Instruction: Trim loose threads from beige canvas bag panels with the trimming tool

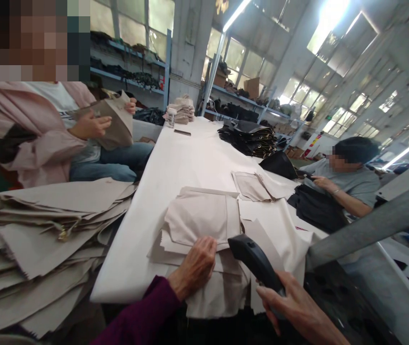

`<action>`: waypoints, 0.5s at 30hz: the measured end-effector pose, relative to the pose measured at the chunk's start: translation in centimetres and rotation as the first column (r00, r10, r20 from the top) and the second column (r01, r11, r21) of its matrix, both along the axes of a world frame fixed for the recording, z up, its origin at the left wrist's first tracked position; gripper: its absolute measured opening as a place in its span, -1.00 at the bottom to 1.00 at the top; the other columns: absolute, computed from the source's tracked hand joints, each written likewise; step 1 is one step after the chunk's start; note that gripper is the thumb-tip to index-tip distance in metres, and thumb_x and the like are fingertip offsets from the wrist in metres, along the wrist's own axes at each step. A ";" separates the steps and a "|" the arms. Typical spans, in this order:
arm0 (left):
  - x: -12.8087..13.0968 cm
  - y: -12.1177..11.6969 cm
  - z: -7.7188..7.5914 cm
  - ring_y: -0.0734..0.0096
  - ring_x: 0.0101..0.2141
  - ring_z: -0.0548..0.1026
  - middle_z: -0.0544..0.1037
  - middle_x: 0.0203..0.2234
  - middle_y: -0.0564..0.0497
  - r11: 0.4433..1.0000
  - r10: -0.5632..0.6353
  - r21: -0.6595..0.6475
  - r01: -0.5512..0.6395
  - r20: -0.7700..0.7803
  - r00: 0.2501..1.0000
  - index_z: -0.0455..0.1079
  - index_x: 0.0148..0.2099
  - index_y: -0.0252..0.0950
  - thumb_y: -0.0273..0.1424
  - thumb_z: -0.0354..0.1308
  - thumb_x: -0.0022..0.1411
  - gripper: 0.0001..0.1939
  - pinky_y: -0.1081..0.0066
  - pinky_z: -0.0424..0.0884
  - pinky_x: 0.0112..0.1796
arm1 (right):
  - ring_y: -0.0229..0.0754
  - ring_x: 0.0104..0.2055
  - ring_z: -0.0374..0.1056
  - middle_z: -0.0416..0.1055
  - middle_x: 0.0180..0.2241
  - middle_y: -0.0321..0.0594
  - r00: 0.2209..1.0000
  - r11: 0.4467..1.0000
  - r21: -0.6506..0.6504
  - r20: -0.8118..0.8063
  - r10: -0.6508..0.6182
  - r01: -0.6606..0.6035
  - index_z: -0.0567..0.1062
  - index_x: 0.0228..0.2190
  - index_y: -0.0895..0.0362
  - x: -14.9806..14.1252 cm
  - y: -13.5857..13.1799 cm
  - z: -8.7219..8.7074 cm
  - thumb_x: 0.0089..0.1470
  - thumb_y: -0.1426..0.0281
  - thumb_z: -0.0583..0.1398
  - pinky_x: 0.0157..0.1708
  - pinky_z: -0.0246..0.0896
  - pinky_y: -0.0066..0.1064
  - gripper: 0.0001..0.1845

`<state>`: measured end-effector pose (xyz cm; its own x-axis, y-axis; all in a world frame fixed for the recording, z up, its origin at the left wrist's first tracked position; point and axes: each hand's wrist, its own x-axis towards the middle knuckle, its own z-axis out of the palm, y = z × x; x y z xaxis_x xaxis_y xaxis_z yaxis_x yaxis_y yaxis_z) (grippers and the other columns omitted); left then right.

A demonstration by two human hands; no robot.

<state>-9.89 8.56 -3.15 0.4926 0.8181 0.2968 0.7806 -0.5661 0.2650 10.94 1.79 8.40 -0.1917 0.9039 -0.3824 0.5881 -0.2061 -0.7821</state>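
Note:
A beige fabric piece [200, 215] with stitched edges lies on top of other pieces on the white table. At its near edge, my left hand [197, 263] has its fingers closed together, pinching the cloth. My right hand [287, 297] is wrapped round the handle of a black curved handheld tool [253, 258]. The tool's blunt head points left, close to the fabric's lower right corner; whether they touch I cannot tell. Under both hands, more beige cloth [222, 292] hangs over the table's near edge.
A heap of beige panels [46, 249] lies at left. On the white table [176, 163] are another beige piece [253, 186] and a stack of black goods [249, 136]. A metal post [369, 223] slants at right. One person sits at left holding beige fabric; another works at right.

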 end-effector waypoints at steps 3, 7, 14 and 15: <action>0.2 0.0 -0.3 0.15 -0.15 0.34 0.40 -0.18 -0.17 1.000 0.010 -0.012 -0.010 0.006 1.000 0.23 0.04 -0.42 -0.61 -0.08 0.10 -0.58 0.23 0.29 -0.07 | -0.34 -0.74 0.20 0.26 -0.74 -0.44 1.000 1.000 0.002 -0.017 -0.006 0.006 0.30 -0.53 0.13 -0.5 0.7 -1.3 0.05 0.16 0.14 -0.71 0.14 -0.56 -0.69; 0.3 0.0 -0.4 0.17 -0.13 0.35 0.40 -0.17 -0.16 1.000 0.017 -0.008 -0.017 0.014 1.000 0.23 0.04 -0.38 -0.64 -0.07 0.07 -0.56 0.23 0.28 -0.05 | -0.33 -0.73 0.21 0.25 -0.73 -0.44 0.995 0.995 0.033 -0.050 -0.088 0.090 0.28 -0.51 0.12 0.4 2.2 -0.5 0.05 0.10 0.13 -0.72 0.17 -0.56 -0.65; -2.9 5.8 4.8 0.36 -0.28 0.43 0.46 -0.37 -0.04 0.963 -0.256 -0.093 0.254 -0.009 0.967 0.32 -0.28 -0.29 -0.43 -0.07 0.27 -0.84 0.40 0.33 -0.17 | -0.35 -0.74 0.19 0.23 -0.76 -0.44 0.987 0.987 0.057 -0.073 -0.143 0.148 0.29 -0.53 0.13 3.0 3.2 1.0 0.02 0.04 0.13 -0.73 0.14 -0.57 -0.60; -3.1 7.6 5.9 0.32 -0.23 0.42 0.46 -0.34 -0.07 0.972 -0.228 -0.064 0.226 -0.023 0.973 0.33 -0.26 -0.30 -0.42 -0.08 0.27 -0.84 0.35 0.31 -0.12 | -0.35 -0.75 0.18 0.22 -0.77 -0.44 0.986 0.986 0.058 -0.067 -0.151 0.155 0.30 -0.51 0.13 3.3 3.1 0.7 0.01 0.04 0.13 -0.73 0.14 -0.57 -0.60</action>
<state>-12.96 16.15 2.75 0.6752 0.7000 0.2327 0.6416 -0.7129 0.2830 14.22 4.92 9.11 -0.0707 0.9463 -0.3156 0.5029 -0.2394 -0.8305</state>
